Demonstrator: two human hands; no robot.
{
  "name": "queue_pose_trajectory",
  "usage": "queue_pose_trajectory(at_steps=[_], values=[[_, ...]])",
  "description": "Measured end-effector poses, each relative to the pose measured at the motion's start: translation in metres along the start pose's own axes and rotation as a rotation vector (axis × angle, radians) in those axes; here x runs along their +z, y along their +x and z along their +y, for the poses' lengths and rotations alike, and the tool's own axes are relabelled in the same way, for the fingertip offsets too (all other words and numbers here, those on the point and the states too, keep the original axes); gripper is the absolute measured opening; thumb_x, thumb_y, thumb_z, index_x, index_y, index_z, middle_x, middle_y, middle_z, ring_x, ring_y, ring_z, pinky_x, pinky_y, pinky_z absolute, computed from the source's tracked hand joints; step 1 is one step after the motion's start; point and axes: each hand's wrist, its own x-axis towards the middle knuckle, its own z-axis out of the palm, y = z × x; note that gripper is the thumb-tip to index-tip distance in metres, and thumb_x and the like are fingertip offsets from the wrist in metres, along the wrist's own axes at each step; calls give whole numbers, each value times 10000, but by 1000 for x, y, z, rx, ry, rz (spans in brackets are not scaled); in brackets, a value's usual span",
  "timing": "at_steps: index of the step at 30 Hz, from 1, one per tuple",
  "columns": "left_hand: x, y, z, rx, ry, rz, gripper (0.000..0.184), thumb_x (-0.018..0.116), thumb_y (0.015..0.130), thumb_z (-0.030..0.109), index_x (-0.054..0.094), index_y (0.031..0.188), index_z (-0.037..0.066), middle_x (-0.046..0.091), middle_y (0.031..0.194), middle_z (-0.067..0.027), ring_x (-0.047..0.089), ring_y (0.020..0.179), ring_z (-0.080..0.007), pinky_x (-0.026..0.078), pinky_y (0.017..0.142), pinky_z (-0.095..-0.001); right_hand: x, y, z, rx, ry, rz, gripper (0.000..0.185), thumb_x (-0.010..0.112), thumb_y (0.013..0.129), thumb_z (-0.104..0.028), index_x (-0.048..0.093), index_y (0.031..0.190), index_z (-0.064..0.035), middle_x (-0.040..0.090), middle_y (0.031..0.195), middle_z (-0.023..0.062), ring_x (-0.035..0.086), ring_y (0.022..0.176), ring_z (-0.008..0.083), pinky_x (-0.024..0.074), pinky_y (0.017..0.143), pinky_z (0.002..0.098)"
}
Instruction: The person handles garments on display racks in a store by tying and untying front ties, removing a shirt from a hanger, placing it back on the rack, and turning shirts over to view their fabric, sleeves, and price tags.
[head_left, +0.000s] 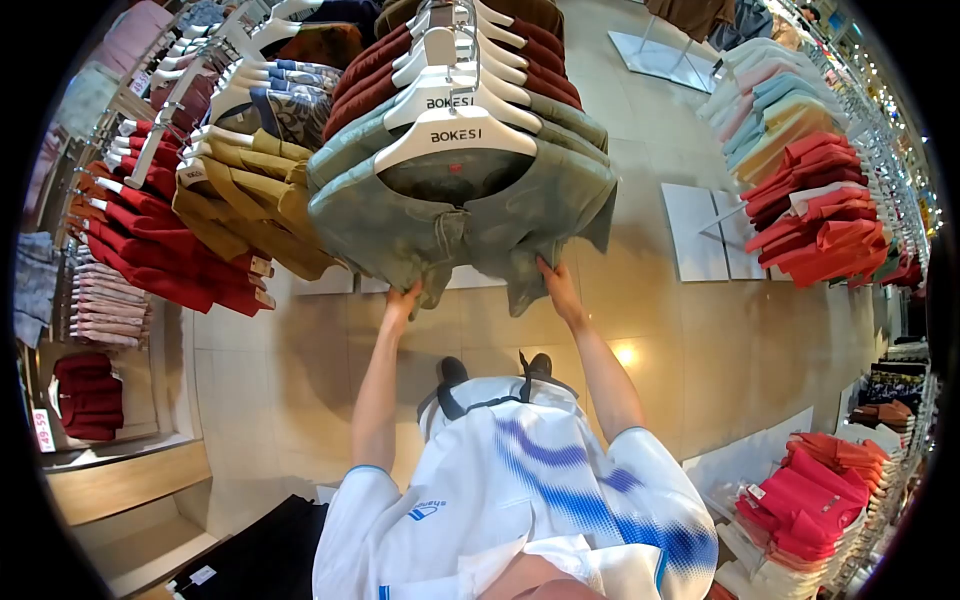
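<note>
At far left, a dark-red folded garment (88, 397) sits on a pale wooden shelf unit (130, 484); to its right hang bright-red garments (160, 240), then mustard-brown ones (245, 205). In the centre, a grey-green fabric top (455, 225) hangs on a white hanger marked BOKESI (455, 140), ahead of the person. The left hand's (403, 298) fingers grasp its lower left edge; the right hand's (560, 285) fingers grasp its lower right edge. Glossy beige floor tiles (640, 370) spread beneath, reflecting light. On the right, coral-red garments (820, 215) hang beyond white floor panels (697, 235), with hot-pink clothing (805, 500) nearer.
</note>
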Motion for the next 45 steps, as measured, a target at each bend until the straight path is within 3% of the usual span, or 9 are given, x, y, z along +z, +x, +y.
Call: queue_pose_trajectory(at_steps=[6,10,12,19,29,34,39,41,45], values=[[-12,-12,21,-123,-439,249,417,683,905,248,554,1207,-9,633,1145,-100,572,1046,-189,440,884,-347,20,-38,-75,131,603,87,317,552,983,-251,565,1217,-37,626,1192,81,614,1054,194,528,857,347],[-23,-33,32,-83,-18,298,352,702,886,260,574,1094,7,580,1184,-89,576,997,-246,444,847,-375,12,-63,-101,215,725,56,300,554,979,-298,598,1160,-62,659,1063,77,645,970,208,536,855,375],[-6,-56,55,353,885,644,297,705,865,238,545,947,2,600,928,-150,570,837,-317,459,740,-419,4,-76,-101,420,845,-36,336,568,967,-328,595,1185,-74,663,1080,80,646,986,219,543,854,380],[104,-84,171,1078,677,320,471,824,662,197,556,997,2,544,1166,-167,580,866,-322,480,714,-408,19,-121,-118,344,880,-183,427,559,965,-356,571,1250,-37,644,1190,96,633,1052,223,511,923,364],[134,-37,196,898,854,269,577,792,690,274,548,1135,1,516,1307,-104,651,662,-289,530,649,-376,4,-129,-88,346,876,-207,416,539,979,-319,531,1293,-46,616,1241,105,613,1109,235,506,945,396],[127,-13,180,817,1095,252,264,691,790,181,599,1012,73,596,1120,-63,641,662,-314,515,578,-414,1,-123,-92,300,838,-176,414,558,960,-337,560,1263,-55,639,1204,95,617,1092,240,493,956,397],[106,-36,202,911,814,72,108,638,795,137,583,876,91,602,912,-63,617,643,-339,499,560,-443,-26,-99,-77,-228,-186,210,325,589,951,-259,578,1177,-26,654,1135,124,629,1038,273,494,880,372],[99,-47,213,938,731,-78,107,641,789,124,579,866,85,600,878,-66,613,654,-340,493,574,-443,2,-132,-163,186,-898,253,282,632,908,-210,608,1125,-31,657,1052,144,610,1028,311,466,900,359],[90,-70,234,866,678,-112,201,673,760,123,541,902,68,618,783,-95,628,663,-323,487,574,-432,33,-162,-233,-831,-1075,282,329,714,775,-137,632,1082,-53,628,1083,117,570,1093,303,438,956,404]])
